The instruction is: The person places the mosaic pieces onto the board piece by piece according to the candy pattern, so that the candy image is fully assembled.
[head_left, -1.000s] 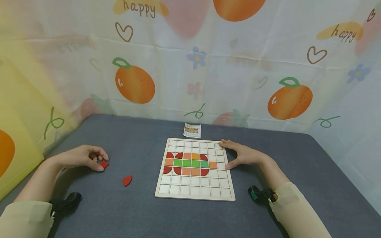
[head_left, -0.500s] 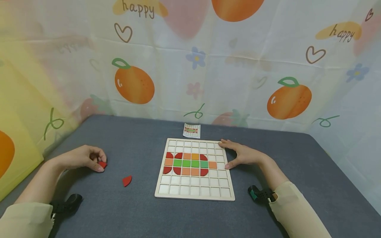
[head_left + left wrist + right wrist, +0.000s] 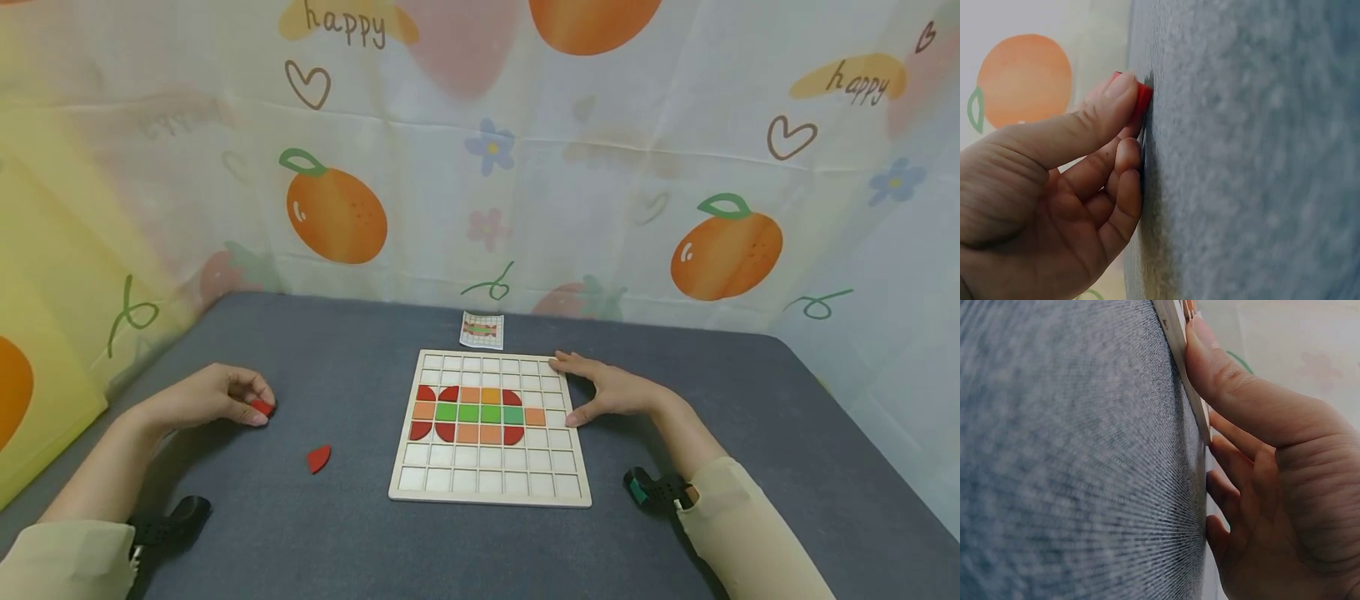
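Note:
My left hand [image 3: 213, 393] pinches a small red tile [image 3: 262, 407] between thumb and fingertips at the left of the table. In the left wrist view that tile [image 3: 1145, 100] is at the tabletop, partly hidden by the thumb. A second red tile [image 3: 318, 458], with one curved side, lies flat to the right of that hand. The wooden grid board [image 3: 491, 482] sits in the middle, with red, orange, green and teal tiles in its cells. My right hand [image 3: 611, 387] rests on the board's right edge, thumb and fingers spread apart, as the thumb [image 3: 1229, 378] shows in the right wrist view.
Behind the board lies a small printed card [image 3: 482, 332] with a coloured grid pattern. A dark grey cloth [image 3: 330, 542] covers the table. A printed curtain [image 3: 442, 183] hangs along the back. Black straps with cameras sit on both wrists.
Over the last second the red tile in my left hand has turned and shifted slightly within the fingertips. My right hand stays on the board, and the other tiles keep their places.

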{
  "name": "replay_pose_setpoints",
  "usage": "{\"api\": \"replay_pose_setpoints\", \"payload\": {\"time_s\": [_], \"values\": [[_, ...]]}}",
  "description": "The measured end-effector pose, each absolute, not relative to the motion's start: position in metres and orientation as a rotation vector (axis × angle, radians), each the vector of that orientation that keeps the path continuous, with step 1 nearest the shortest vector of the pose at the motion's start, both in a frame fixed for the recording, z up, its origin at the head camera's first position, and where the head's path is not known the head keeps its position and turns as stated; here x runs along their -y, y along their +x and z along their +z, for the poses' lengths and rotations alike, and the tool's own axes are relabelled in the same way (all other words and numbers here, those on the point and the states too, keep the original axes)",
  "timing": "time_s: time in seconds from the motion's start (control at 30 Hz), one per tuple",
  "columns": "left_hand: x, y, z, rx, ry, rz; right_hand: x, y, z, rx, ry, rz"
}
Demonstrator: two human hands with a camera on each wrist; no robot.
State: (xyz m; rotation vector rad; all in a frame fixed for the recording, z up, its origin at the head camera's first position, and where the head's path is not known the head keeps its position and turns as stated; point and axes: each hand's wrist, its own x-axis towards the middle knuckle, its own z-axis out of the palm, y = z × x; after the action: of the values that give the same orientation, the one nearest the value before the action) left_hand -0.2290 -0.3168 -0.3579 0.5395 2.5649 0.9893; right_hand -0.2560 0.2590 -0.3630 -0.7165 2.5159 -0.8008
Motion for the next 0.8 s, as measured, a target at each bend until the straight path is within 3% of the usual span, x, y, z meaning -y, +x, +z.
{"api": "replay_pose_setpoints", "payload": {"time_s": [0.33, 0.8], "values": [[0.3, -0.228, -0.354, -2.682, 0.538, 0.987, -0.26, -0.257, -0.364, -2.521, -0.722, -0.791], [0.24, -0.224, -0.339, -2.742, 0.441, 1.155, -0.259, -0.258, -0.365, -2.527, -0.718, -0.784]]}}
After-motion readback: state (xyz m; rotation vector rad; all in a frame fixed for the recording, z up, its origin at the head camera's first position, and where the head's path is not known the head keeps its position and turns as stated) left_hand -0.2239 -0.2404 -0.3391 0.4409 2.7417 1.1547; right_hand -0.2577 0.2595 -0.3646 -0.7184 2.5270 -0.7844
